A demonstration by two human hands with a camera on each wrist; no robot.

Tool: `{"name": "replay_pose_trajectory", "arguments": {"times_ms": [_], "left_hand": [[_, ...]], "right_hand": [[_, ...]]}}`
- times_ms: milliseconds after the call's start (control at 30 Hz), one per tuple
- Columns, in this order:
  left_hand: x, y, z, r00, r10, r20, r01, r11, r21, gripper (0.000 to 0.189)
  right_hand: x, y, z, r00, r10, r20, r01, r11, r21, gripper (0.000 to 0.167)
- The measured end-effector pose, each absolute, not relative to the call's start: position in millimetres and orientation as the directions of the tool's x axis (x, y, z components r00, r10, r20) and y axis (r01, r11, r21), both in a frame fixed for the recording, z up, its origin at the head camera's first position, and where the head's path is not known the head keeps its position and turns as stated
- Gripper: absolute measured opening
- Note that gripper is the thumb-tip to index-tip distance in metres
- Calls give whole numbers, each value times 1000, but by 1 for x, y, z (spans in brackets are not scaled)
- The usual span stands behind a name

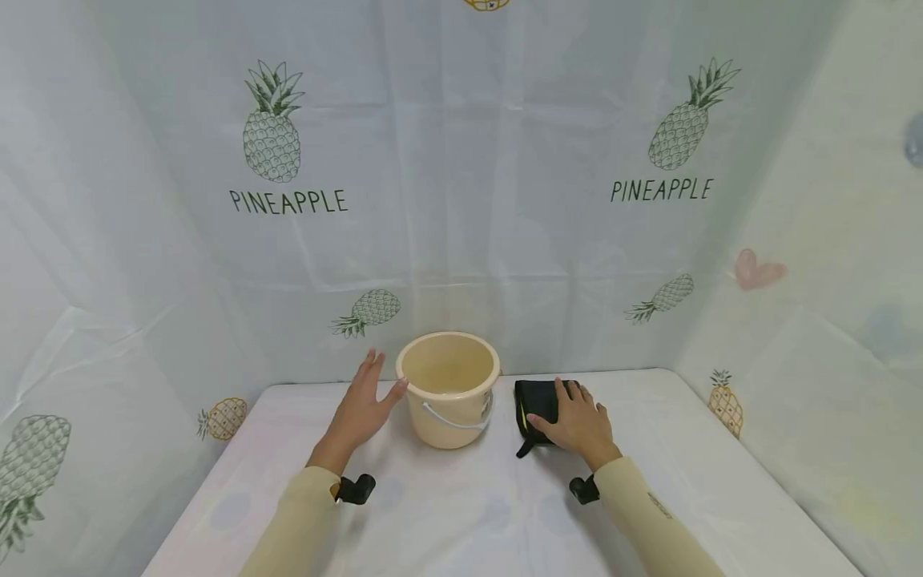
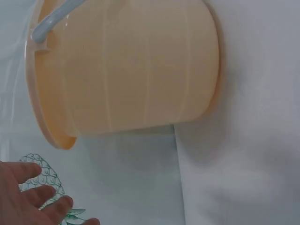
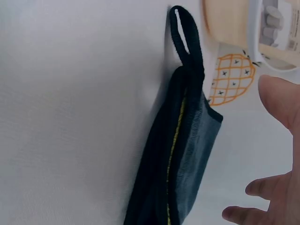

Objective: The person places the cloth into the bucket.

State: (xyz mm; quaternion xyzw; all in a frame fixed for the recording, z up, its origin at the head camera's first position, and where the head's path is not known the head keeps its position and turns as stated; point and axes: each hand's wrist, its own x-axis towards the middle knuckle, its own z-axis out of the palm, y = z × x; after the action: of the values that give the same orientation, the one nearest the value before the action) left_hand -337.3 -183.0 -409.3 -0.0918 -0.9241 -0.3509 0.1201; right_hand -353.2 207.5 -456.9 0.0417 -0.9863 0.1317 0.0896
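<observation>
A cream plastic bucket point(image 1: 450, 413) stands upright with its white handle point(image 1: 457, 422) hanging down at the front. My left hand point(image 1: 363, 405) is spread just left of the bucket, thumb close to the rim; in the left wrist view the left fingers point(image 2: 58, 206) are extended apart from its wall. To the bucket's right lies a flat black fabric item with a hanging loop point(image 1: 534, 401), perhaps a folded cloth or pouch, showing a yellow edge. Over it my right hand point(image 1: 579, 421) is spread; the right wrist view shows its thumb point(image 3: 276, 98) apart from the fabric.
White patterned sheeting covers the table point(image 1: 447, 513). A pineapple-print curtain point(image 1: 461, 200) rises right behind the bucket and along both sides. A label point(image 3: 281, 23) is on the bucket's side. Each wrist wears a small black camera point(image 1: 356, 489).
</observation>
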Motion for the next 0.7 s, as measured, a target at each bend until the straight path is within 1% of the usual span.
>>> {"name": "replay_pose_trajectory", "arguments": {"times_ms": [133, 400, 700], "left_hand": [[-342, -179, -406, -950, 106, 295, 283, 698, 658, 99], [-350, -169, -402, -940, 119, 318, 319, 633, 706, 106], [-356, -164, -404, -938, 164, 305, 346, 494, 798, 110]], "right_hand": [[-360, 208, -460, -987, -49, 153, -87, 963, -254, 106], [-371, 211, -465, -995, -35, 96, -58, 964, -259, 117], [-377, 219, -473, -999, -26, 32, -33, 968, -250, 128]]}}
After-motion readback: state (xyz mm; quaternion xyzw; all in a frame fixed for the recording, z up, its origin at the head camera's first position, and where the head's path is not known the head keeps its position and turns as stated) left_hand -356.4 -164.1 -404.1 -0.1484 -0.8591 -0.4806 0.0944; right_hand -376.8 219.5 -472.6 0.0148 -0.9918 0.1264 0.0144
